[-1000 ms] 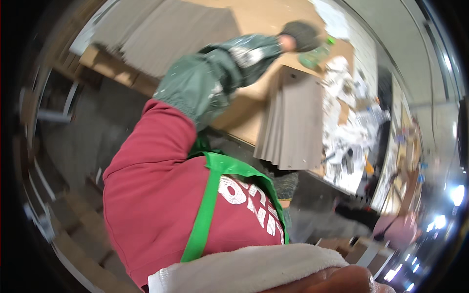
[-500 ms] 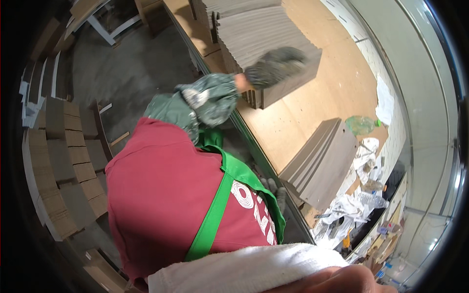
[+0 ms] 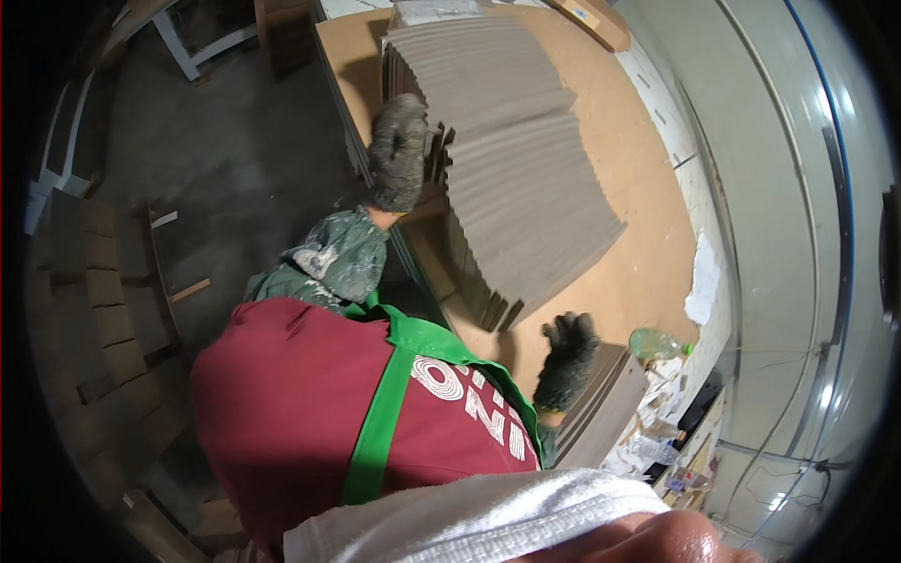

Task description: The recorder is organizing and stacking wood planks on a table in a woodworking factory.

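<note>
Tan tabletop (image 3: 657,244) stretches from twelve to four o'clock. Nearer, at four, the gloved right hand (image 3: 568,361) spreads empty fingers beside a fanned pile (image 3: 605,399). Farther, at eleven, the left hand (image 3: 399,155) is beside the long board stack (image 3: 530,178) at one; its grip I cannot tell. Handling that stack seems in hand, calling for steady, even contact.

Holds left arm (image 3: 330,255) outstretched with left hand (image 3: 398,150) perhaps half-curled, right hand (image 3: 567,361) closer in with fingers (image 3: 584,327) parted.
</note>
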`<state>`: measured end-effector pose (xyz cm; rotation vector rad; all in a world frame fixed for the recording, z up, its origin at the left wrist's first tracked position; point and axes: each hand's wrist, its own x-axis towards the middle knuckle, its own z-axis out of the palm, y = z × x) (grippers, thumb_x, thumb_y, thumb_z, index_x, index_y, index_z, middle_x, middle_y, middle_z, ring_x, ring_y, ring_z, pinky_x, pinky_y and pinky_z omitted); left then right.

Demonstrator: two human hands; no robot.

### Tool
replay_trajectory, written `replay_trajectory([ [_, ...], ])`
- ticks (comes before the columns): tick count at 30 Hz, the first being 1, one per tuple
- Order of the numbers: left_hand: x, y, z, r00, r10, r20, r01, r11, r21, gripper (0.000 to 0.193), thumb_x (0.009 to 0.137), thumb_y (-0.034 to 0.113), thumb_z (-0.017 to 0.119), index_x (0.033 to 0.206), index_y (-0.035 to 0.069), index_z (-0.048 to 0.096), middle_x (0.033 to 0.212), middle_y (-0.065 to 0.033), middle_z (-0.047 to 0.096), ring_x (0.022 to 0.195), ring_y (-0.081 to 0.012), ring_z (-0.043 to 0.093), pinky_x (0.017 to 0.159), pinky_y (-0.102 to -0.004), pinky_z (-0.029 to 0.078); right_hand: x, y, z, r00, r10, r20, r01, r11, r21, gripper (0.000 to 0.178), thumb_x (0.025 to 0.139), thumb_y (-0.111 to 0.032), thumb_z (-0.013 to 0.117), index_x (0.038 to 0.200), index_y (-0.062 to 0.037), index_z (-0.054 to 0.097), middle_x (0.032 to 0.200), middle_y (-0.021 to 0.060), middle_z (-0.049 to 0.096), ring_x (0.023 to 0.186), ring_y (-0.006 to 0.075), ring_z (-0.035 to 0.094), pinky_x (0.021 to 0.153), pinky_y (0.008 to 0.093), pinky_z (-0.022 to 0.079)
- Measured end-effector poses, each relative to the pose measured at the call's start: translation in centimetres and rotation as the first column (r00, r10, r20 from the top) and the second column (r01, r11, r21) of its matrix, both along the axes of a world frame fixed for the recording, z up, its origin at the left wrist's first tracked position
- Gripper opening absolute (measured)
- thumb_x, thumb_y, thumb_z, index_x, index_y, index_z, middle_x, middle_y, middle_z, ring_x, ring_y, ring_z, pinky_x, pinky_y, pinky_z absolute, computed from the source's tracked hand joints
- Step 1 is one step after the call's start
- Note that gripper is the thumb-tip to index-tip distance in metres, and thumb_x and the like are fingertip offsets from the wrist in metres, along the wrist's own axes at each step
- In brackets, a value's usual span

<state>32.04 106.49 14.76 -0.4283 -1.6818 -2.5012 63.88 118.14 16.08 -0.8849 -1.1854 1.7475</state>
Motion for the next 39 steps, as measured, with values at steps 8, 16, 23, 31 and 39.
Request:
replay_trajectory([
  [8,-11.9,-0.5,-7.0,0.923,0.378,-0.073,-0.374,0.835,-0.402,0.05,0.091,0.025,0.049,0.131,0.0,0.036,0.136,-0.018,0.034,0.125,-0.0307,0.034,0.104,-0.0368,0.027,-19.4,16.6,5.7,0.842,0.15,0.519,-0.449,0.729,0.518,0.049,0.094,-0.034,0.038,0.133,-0.0031,0.037,0.13,0.0119,0.045,0.117,0.0226,0.046,0.093,0.036,0.04],
  [16,-15.3,1.3,0.4,0.88,0.474,0.025,-0.403,0.774,-0.488,0.051,0.094,0.034,0.038,0.133,0.002,0.034,0.137,-0.0186,0.034,0.128,-0.0308,0.031,0.105,-0.0359,0.024,-41.2,36.2,3.1,0.57,0.207,0.795,-0.821,0.188,0.539,0.057,0.09,-0.045,0.043,0.129,-0.003,0.044,0.125,0.0081,0.052,0.113,0.0188,0.049,0.077,0.0298,0.043],
  [23,-16.1,0.3,-4.3,0.933,0.353,0.069,-0.264,0.802,-0.536,0.041,0.094,0.031,0.037,0.122,0.003,0.048,0.122,-0.0163,0.051,0.113,-0.0303,0.048,0.097,-0.0341,0.035,-52.2,26.2,2.5,0.273,0.098,0.957,-0.907,-0.304,0.29,0.043,0.096,-0.02,0.028,0.135,-0.003,0.031,0.132,0.0134,0.044,0.122,0.0234,0.04,0.102,0.0322,0.031],
  [31,-14.9,0.5,-8.1,0.946,0.313,-0.084,-0.301,0.753,-0.585,0.037,0.094,0.015,0.031,0.128,0.005,0.041,0.128,-0.0155,0.045,0.117,-0.0285,0.044,0.098,-0.0353,0.034,-47.9,24.4,3.1,0.04,0.168,0.985,-0.999,0.036,0.034,0.043,0.096,-0.018,0.026,0.136,-0.0031,0.03,0.133,0.0128,0.043,0.123,0.0222,0.04,0.102,0.0311,0.03],
  [39,-13.8,1.3,-10.2,0.949,0.291,-0.119,-0.305,0.763,-0.571,0.036,0.095,0.021,0.033,0.124,0.003,0.044,0.122,-0.0152,0.05,0.112,-0.0277,0.047,0.095,-0.0349,0.036,-43.2,23.2,3.4,0.196,0.334,0.922,-0.927,0.37,0.063,0.056,0.092,-0.047,0.035,0.122,-0.0017,0.05,0.114,0.0154,0.058,0.105,0.0248,0.055,0.089,0.0341,0.04],
])
